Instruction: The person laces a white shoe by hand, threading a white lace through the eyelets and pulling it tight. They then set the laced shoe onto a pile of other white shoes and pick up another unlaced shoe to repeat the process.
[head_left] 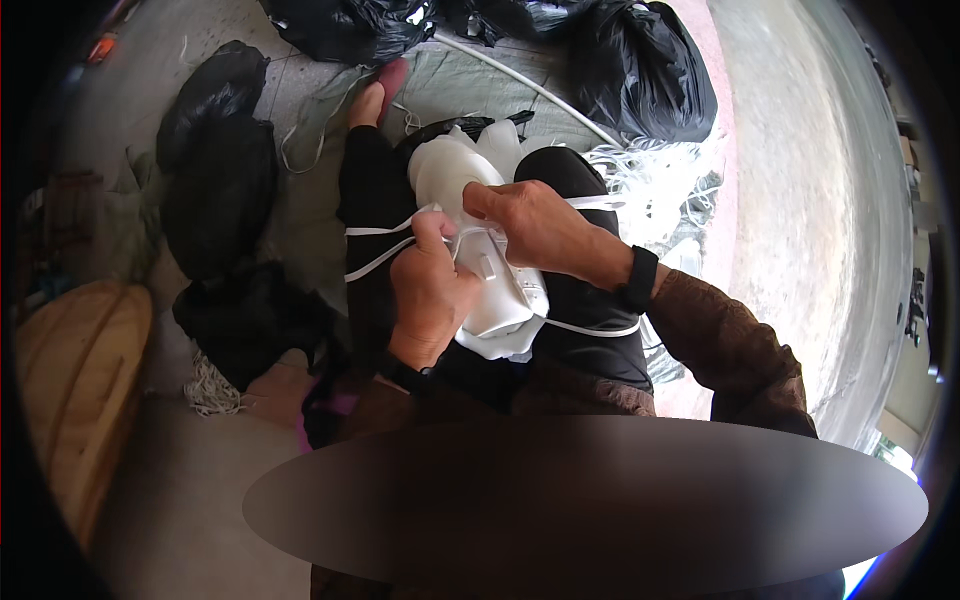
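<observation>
Head view: person seated, a stack of white moulded masks (480,200) lying along the lap between the knees. Left hand (428,295) grips the near end of the stack, fingers closed on a white elastic strap (380,258) pulled out to the left. Right hand (535,225) rests on top, fingertips pinched together on the strap at the topmost mask. Judging progress: strap fitting mid-way. Loose white straps (660,185) heaped at the right knee; black bags (640,75) beyond.

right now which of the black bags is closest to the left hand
The low black bag on the floor just left of the person's knee, beside the left hand. The other black bags lie farther off, up the left side and across the top by the feet.
</observation>
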